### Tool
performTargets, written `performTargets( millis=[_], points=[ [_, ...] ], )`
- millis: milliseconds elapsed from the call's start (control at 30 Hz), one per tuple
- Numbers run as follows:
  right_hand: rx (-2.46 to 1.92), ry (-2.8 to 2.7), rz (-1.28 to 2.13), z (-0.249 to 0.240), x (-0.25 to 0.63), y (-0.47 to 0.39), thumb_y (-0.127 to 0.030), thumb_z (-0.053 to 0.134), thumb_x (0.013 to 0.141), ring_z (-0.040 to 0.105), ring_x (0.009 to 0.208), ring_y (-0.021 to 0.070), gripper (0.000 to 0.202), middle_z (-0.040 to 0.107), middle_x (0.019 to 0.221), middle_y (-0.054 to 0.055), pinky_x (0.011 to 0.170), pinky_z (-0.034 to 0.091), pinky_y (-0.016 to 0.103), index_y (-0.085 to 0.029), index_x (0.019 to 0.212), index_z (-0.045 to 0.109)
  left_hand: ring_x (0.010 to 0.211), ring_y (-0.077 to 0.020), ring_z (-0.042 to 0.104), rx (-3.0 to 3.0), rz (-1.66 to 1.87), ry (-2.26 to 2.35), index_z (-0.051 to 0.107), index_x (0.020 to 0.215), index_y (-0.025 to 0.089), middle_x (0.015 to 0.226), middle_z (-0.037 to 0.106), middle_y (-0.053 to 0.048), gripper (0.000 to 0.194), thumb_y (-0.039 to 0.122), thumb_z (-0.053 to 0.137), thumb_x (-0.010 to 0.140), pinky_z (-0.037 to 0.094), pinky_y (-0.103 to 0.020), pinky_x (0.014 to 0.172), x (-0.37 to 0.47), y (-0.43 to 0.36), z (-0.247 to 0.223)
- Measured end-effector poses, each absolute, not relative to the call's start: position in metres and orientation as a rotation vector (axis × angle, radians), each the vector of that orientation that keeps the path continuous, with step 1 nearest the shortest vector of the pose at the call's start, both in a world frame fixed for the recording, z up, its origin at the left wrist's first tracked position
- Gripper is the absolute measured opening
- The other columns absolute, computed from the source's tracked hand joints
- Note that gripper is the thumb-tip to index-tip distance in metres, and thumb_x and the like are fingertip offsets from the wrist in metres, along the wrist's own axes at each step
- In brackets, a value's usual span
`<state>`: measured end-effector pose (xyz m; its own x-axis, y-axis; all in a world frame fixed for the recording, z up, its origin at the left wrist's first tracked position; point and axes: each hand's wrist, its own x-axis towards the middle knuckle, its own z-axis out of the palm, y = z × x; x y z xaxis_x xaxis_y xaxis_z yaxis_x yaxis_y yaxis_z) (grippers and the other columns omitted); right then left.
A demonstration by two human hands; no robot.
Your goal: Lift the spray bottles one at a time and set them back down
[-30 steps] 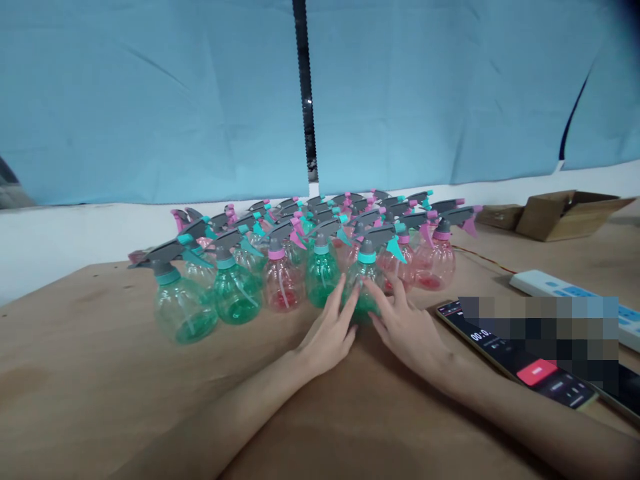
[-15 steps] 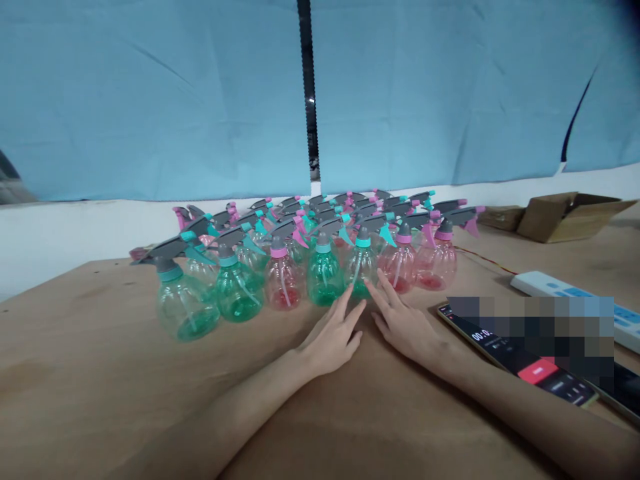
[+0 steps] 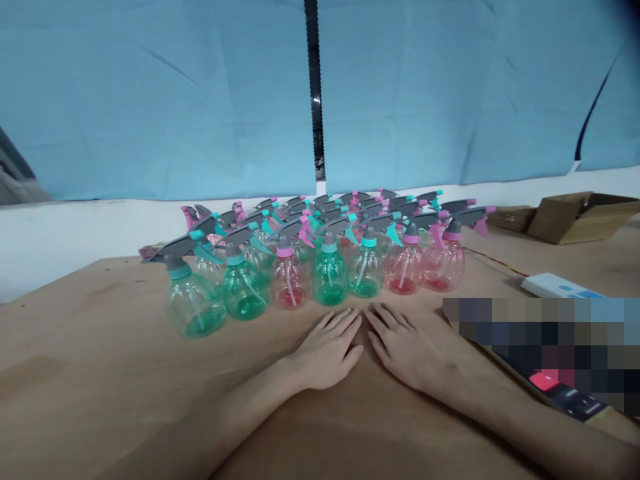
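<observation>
Both palms face down on the wooden table (image 3: pixel 125 393). My left hand (image 3: pixel 330 350) is open and holds nothing, its fingers pointing towards the green bottle (image 3: pixel 330 277). Close beside it, my right hand (image 3: pixel 403 350) also lies open with nothing in it, in front of a clear bottle with a turquoise collar (image 3: pixel 367 270) and a pink bottle (image 3: pixel 404 270). Several spray bottles stand upright in rows, green or pink, with grey trigger heads. At the left end of the front row is a greenish bottle (image 3: pixel 195 307). Neither hand touches a bottle.
A phone (image 3: pixel 565 393), partly hidden by a pixelated patch, lies right of my right forearm. Behind it are a white power strip (image 3: pixel 555 285) with a cable and an open cardboard box (image 3: pixel 580 217). Blue cloth (image 3: pixel 200 100) hangs behind the bottles.
Both hands have drawn back slightly from the front bottles and now lie flatter on the table. The view has shifted a little, and the bottles appear slightly further right.
</observation>
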<state>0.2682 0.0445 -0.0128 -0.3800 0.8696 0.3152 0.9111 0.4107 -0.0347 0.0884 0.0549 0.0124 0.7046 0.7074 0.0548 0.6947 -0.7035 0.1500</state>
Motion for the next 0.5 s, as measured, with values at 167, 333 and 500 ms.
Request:
performTargets(
  millis=[167,333,500],
  points=[
    [-1.309,-2.514,0.004,-0.008,0.262,0.037,-0.026,0.032,0.092,0.031,0.131,0.0250,0.047,0.038,0.141,0.011,0.107,0.027,0.044,-0.010,0.135,0.040,0.137,-0.0226,0.017,2.772,0.111,1.230,0.023,0.141,0.012,0.148,0.019,-0.009,0.059,0.044,0.026,0.092,0.017,-0.042,0.111,0.065,0.046,0.012],
    [-1.102,-2.631,0.243,-0.005,0.267,0.038,-0.039,0.031,0.094,0.019,0.136,0.0210,0.051,0.027,0.147,0.004,0.111,0.018,0.044,-0.020,0.141,0.028,0.136,-0.0204,0.018,2.771,0.043,1.264,0.024,0.141,0.018,0.148,0.021,-0.005,0.056,0.045,0.024,0.093,0.020,-0.040,0.110,0.040,0.036,0.018],
    [-1.056,-2.647,0.300,-0.006,0.269,0.039,-0.042,0.028,0.095,0.016,0.136,0.0206,0.050,0.025,0.148,0.003,0.111,0.017,0.044,-0.022,0.141,0.027,0.136,-0.0198,0.020,2.783,0.047,1.293,0.029,0.139,0.020,0.148,0.023,-0.004,0.050,0.041,0.025,0.094,0.022,-0.041,0.110,0.030,0.030,0.021]
  ],
)
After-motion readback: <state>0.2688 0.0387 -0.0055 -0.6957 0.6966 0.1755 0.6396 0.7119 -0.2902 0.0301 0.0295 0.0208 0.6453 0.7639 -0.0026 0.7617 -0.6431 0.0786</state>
